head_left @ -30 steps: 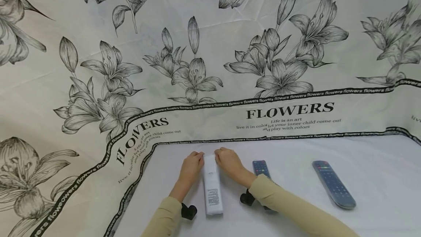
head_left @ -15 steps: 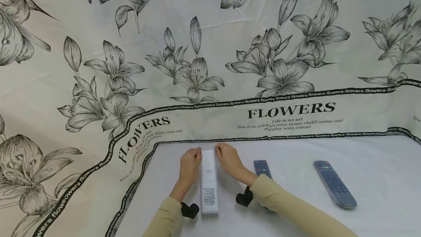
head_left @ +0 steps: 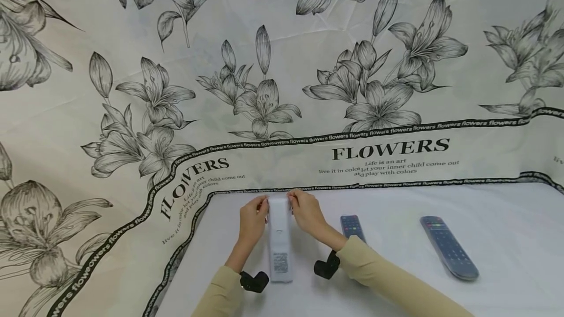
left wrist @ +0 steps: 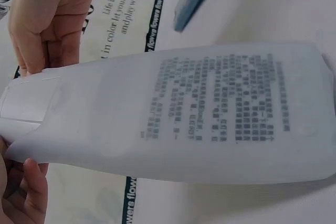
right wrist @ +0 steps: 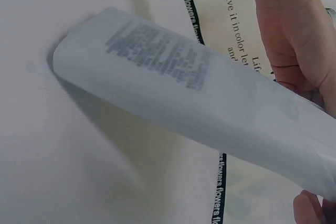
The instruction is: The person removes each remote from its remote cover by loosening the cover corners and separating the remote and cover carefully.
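Note:
A white remote [head_left: 279, 243] in a translucent sleeve lies back side up, small print near its lower end. The left hand [head_left: 253, 221] pinches the far end at its left edge. At the right edge of that same end, the right hand [head_left: 307, 212] pinches with thumb and fingers. In the left wrist view the wrapped remote [left wrist: 131, 114] spans the picture, its narrow end between the two hands. The right wrist view shows the wide end of the remote [right wrist: 157, 72] tilted, a shadow below it on the cloth.
One dark remote [head_left: 351, 226] lies partly behind the right forearm, and a larger dark remote [head_left: 449, 248] rests further right. A white cloth [head_left: 392, 209] covers the table. Behind it hangs a flower-printed curtain [head_left: 286, 38]. Black wrist mounts [head_left: 254, 282] are on both wrists.
The white remote has shifted slightly left and away from the wearer, both hands moving with it. Its far end now lies nearer the curtain's border. The dark remotes have stayed in place.

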{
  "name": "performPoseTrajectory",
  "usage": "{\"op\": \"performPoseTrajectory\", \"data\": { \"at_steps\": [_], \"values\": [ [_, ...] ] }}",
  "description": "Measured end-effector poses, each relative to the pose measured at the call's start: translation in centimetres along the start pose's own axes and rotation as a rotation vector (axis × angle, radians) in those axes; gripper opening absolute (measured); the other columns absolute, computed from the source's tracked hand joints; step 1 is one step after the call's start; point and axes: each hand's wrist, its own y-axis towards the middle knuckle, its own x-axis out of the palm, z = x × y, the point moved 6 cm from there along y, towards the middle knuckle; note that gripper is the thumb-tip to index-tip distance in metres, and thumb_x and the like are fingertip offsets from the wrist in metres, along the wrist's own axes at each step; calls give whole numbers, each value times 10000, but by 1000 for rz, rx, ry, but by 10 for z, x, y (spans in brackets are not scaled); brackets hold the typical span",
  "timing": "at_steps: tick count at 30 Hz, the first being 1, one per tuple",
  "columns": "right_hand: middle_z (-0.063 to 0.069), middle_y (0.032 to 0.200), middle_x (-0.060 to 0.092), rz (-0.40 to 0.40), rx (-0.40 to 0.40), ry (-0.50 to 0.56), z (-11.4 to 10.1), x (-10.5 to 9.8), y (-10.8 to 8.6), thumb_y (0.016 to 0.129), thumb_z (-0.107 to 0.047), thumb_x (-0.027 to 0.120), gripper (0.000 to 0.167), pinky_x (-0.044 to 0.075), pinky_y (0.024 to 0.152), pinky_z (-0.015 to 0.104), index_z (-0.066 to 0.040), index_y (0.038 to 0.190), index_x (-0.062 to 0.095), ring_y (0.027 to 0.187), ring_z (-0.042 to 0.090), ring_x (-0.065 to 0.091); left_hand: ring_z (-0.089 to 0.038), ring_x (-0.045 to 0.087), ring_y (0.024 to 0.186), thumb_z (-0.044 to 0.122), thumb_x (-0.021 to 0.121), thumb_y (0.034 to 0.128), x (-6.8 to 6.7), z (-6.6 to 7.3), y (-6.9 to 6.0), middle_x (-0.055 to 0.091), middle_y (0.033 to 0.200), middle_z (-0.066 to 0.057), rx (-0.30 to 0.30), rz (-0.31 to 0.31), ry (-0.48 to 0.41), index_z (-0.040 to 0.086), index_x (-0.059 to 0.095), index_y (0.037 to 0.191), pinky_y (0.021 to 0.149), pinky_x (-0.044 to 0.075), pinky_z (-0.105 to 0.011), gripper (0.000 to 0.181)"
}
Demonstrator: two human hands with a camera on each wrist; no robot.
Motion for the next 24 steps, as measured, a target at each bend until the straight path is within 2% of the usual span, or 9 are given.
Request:
{"op": "performPoseTrajectory", "data": {
  "at_steps": [3,7,14,19,24],
  "values": [
    [99,767,641,-7,12,29,-6,-5,0,982,-62,494,204,442,516,212,36,1078,645,614,110,553,-52,500,505,71,524,948,-3,4,-1,694,818,-168,-37,-21,-59,-39,672,1125,463,451,-185,256],
    [87,761,635,-26,23,48,-12,-9,1,984,-72,494,197,434,521,223,15,1057,654,618,114,539,-72,528,555,70,507,956,-6,10,-3,703,939,-196,-57,-42,-117,-51,658,1139,510,486,-201,266],
    [101,820,659,-50,25,98,-19,-15,-3,984,-69,492,194,497,602,259,14,1048,654,694,145,591,-120,559,645,30,494,967,-22,52,-15,679,1029,-258,-78,-111,-180,-115,622,1143,584,517,-201,262],
    [132,898,673,-67,19,127,-22,-16,-9,979,-48,497,185,545,648,261,24,1064,644,758,219,639,-68,566,691,41,506,970,-23,50,-19,673,1076,-248,-74,-125,-206,-106,620,1155,607,527,-194,262],
    [138,936,671,-81,23,145,-23,-15,-12,968,-40,517,179,562,663,248,28,1079,640,784,203,643,-51,573,717,33,512,965,-26,48,-23,664,1113,-253,-74,-124,-220,-113,613,1161,623,532,-195,265]
  ]
}}
